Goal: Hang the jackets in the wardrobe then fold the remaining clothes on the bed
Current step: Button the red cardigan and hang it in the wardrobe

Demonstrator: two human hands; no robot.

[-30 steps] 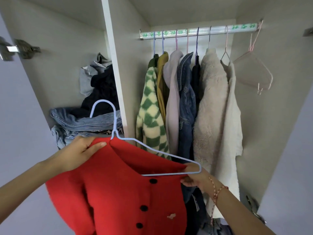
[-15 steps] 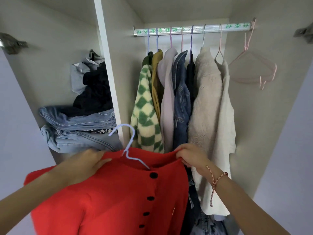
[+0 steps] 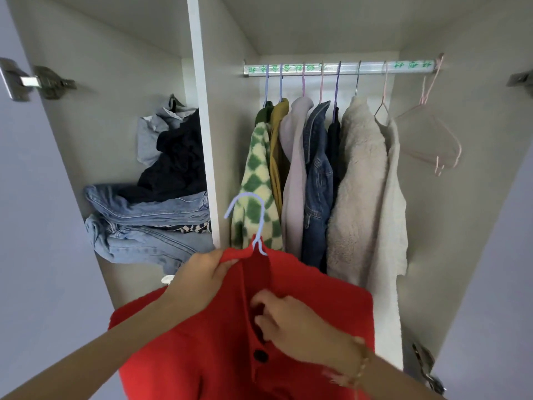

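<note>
Found the tall white wardrobe [image 3: 202,140] open and a row of jackets in checks, denim and fleece [image 3: 360,183] already hung inside, so judged much of the hanging done. Saw the red knitted button-front jacket [image 3: 187,356] held low in front of that row, well under the silver rail [image 3: 340,69], left hand [image 3: 202,278] gripping its collar, right hand [image 3: 288,321] with fingers curled into the button placket, and the pale blue wire hanger [image 3: 251,209] threaded through its neck, hook free. Judged this piece left to hook up, then all the folding, with no bed in view.
</note>
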